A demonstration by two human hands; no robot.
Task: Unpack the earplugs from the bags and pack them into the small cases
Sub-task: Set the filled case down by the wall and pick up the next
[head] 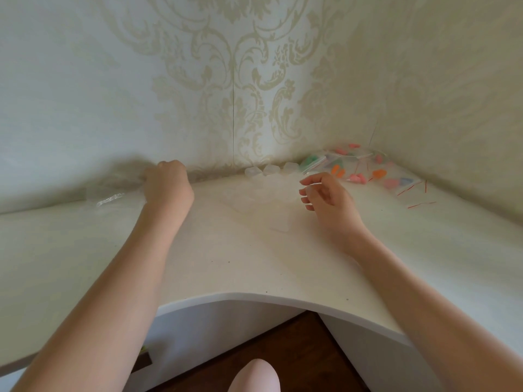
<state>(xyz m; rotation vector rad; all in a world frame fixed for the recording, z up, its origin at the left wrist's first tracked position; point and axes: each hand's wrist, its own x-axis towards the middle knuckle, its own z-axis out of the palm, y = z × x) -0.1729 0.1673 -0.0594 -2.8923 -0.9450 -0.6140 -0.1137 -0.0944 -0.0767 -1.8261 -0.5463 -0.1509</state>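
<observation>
Right hand (325, 193) hovers half-curled and holding nothing; the left hand (167, 182) is fisted at crumpled clear film (113, 198). Small clear zip bags of bright foam earplugs (365, 171) lie at two o'clock: featherlight, slippery, best pinched by a corner.

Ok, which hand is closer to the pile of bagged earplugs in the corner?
Right. The right hand hovers just short of the bagged earplugs, which lie beyond it toward the corner. The left hand is far across the desk, by the crumpled clear plastic.
</observation>
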